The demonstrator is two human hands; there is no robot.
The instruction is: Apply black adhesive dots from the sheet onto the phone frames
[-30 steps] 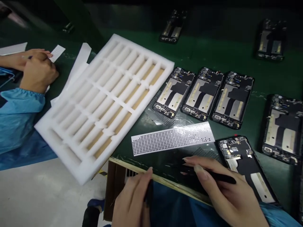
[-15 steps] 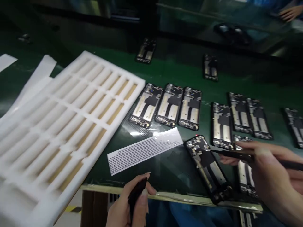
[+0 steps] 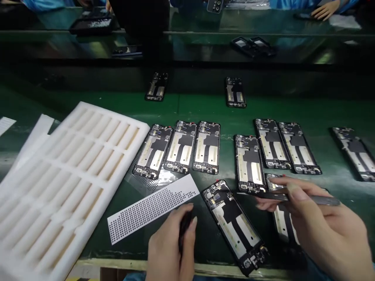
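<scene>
My right hand pinches a pair of dark tweezers, tips pointing left beside an opened phone. That phone lies tilted near the front edge, its circuit parts and battery bay facing up. My left hand is closed around a slim dark object, mostly hidden by the fingers, so its kind does not show. A white sheet of small black stickers lies just behind my left hand, its right end near the phone's top corner. Another opened phone is partly covered by my right hand.
At left stands a white slotted foam tray. Three opened phones lie beside it, and several more, including one phone, spread rightward. Two phones lie farther back. A co-worker's hand rests across the line.
The camera view has shifted, so the foam tray and phones sit lower and further left. My left hand has come nearer the sticker sheet and phone. Both hands keep their hold.
</scene>
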